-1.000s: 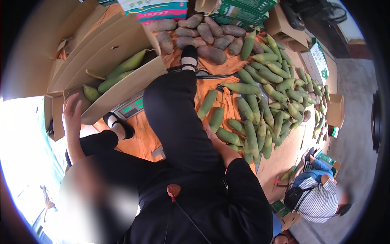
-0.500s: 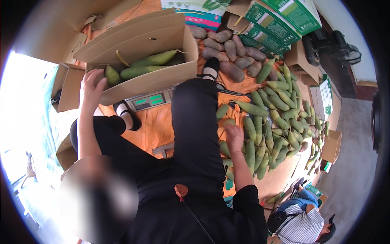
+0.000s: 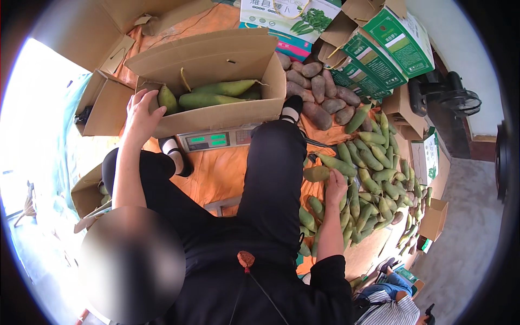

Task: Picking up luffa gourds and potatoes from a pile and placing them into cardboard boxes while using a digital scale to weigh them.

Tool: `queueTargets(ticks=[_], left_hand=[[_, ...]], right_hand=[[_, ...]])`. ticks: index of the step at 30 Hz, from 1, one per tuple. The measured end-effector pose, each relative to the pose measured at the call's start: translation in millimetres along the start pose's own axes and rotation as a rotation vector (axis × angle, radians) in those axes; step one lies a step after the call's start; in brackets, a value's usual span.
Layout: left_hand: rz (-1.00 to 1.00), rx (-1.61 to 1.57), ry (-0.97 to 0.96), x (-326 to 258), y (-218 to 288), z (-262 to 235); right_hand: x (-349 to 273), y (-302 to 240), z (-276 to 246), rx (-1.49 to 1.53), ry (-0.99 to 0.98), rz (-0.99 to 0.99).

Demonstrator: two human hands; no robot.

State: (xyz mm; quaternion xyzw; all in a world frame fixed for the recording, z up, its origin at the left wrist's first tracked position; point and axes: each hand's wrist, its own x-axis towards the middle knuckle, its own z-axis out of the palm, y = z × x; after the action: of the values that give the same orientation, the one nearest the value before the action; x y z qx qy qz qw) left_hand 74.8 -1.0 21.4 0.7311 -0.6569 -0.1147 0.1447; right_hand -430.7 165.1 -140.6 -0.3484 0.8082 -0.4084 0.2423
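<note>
My right hand [image 3: 336, 187] is closed on the end of a green radish [image 3: 316, 174], held over the left side of a heap of green radishes [image 3: 374, 157]. On the left, my left hand [image 3: 142, 120] grips the near left corner of an open cardboard box [image 3: 222, 112], fingers and thumb at its rim. Inside that box lie several green radishes [image 3: 214, 101], one of them upended near my left hand. The box sits on a scale [image 3: 208, 141] with a lit green display.
Dusty purplish roots [image 3: 319, 97] lie beyond my knee on the orange sheet [image 3: 214, 173]. Green printed cartons [image 3: 374, 54] and a white carton [image 3: 290, 19] stand behind. A black fan [image 3: 455, 100] is at far right. Another person [image 3: 387, 303] sits at the lower right.
My right hand has lifted and the radish in it now shows clearly. The whole view has shifted slightly; my left hand stays at the box corner.
</note>
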Motion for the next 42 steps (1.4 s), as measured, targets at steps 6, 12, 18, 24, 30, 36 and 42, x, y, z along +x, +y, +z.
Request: queueTargets(ticks=[6, 12, 18, 24, 30, 36, 42], left_hand=[[-0.008, 0.016, -0.033, 0.0, -3.1, -0.3], [-0.015, -0.052, -0.017, -1.4, 1.2, -3.2], [-0.021, 0.012, -0.064, -0.5, -0.2, -6.7], [-0.012, -0.075, -0.030, -4.3, -3.1, -7.6], [-0.019, -0.040, -0.043, 0.2, 0.6, -7.5], [-0.025, -0.038, -0.056, -0.1, -5.8, -6.9], [0.021, 0.002, -0.072, 3.2, -4.2, -8.1]], right_hand=[[13.9, -96.0, -15.2, -0.103, 0.010, -0.285], [23.8, -229.5, -31.9, 0.189, 0.039, -0.554], [31.5, -327.2, -12.4, 0.663, -0.130, -0.623], [33.9, -359.8, 61.9, 0.591, -0.360, -0.603], [14.7, -350.2, 144.2, 0.013, -0.360, -1.183], [-4.5, -340.2, 153.1, -0.138, -0.585, -0.973], [30.0, -331.2, 117.6, -0.241, -0.286, -0.828]])
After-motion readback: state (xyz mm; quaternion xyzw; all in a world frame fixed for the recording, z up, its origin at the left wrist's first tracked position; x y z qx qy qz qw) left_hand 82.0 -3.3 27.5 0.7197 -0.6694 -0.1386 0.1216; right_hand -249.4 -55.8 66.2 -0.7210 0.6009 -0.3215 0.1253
